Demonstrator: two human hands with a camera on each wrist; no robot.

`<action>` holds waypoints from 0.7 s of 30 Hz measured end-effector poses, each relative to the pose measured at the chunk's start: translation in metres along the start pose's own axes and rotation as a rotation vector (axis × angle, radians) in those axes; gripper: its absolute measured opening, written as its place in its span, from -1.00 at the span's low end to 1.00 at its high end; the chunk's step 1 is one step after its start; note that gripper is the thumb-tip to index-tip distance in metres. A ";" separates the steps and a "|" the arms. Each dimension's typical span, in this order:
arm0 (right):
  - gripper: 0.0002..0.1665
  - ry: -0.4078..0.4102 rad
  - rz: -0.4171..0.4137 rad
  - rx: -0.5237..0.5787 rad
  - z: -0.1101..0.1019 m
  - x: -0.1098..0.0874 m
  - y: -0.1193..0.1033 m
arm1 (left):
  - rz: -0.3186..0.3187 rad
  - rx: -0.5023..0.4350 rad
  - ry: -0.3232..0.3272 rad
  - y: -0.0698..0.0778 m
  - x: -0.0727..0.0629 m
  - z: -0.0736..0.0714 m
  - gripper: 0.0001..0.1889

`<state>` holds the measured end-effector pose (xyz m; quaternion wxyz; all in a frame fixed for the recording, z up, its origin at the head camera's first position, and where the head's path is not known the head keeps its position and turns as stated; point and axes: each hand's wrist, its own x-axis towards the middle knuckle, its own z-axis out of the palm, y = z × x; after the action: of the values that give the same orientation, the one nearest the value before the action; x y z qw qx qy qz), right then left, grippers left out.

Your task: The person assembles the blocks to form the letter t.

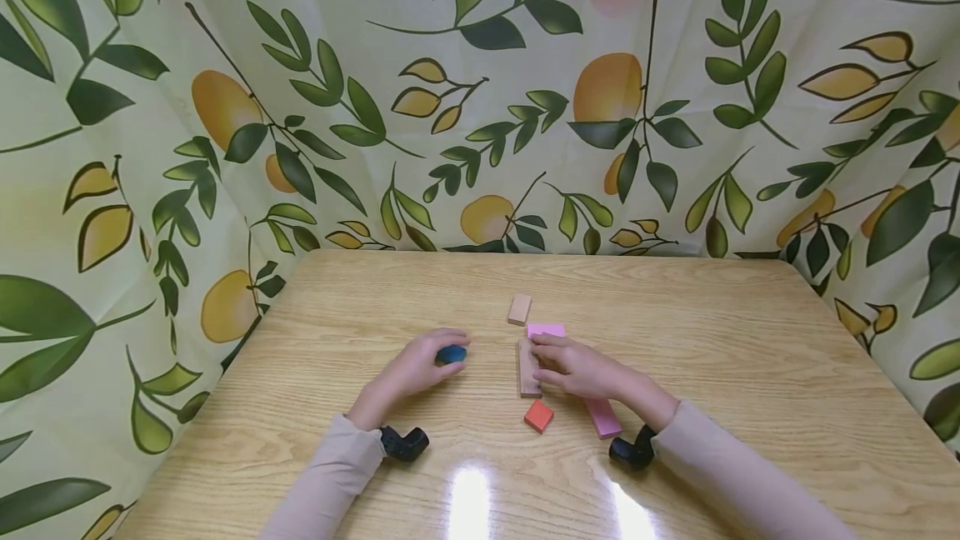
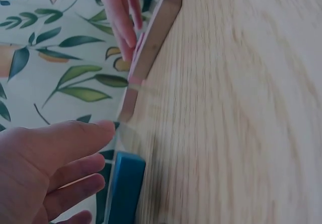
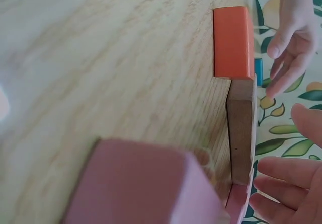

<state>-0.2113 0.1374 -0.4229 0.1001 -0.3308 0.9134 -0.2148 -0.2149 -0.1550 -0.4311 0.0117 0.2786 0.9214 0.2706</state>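
Note:
On the left of the table a blue block (image 1: pixel 452 354) lies between the thumb and fingers of my left hand (image 1: pixel 426 363). In the left wrist view the thumb and fingers stay loosely spread, with the blue block (image 2: pixel 126 186) just beyond them. My right hand (image 1: pixel 583 367) hovers at a long plain wooden block (image 1: pixel 528 377), its fingers extended over the block's right edge. A pink block (image 1: pixel 546 329) lies at the far end of that wooden block, partly behind the fingers. Under the right wrist a longer pink block (image 1: pixel 603 421) is partly hidden.
An orange-red block (image 1: pixel 538 417) sits at the near end of the long wooden block. Farther back lies a small wooden block (image 1: pixel 519 309). The wooden table (image 1: pixel 675 298) meets a leaf-patterned cloth (image 1: pixel 420 215) along its back edge.

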 end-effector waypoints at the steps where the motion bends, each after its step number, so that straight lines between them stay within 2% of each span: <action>1: -0.39 0.003 -0.005 -0.005 0.000 0.000 0.000 | -0.003 -0.003 -0.006 -0.001 -0.001 -0.001 -0.59; 5: -0.39 0.004 -0.007 -0.009 0.001 0.003 0.001 | -0.031 -0.030 -0.021 -0.008 -0.003 -0.004 -0.56; 12: -0.39 0.001 0.000 -0.012 0.004 0.004 0.001 | -0.017 -0.035 0.004 -0.016 -0.006 -0.009 -0.55; 21: -0.38 -0.013 0.028 -0.016 0.004 0.004 0.000 | -0.038 -0.076 0.006 -0.024 -0.006 -0.013 -0.58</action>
<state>-0.2132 0.1332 -0.4268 0.1064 -0.3203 0.9190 -0.2038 -0.2244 -0.1809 -0.4332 0.0248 0.2595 0.9157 0.3059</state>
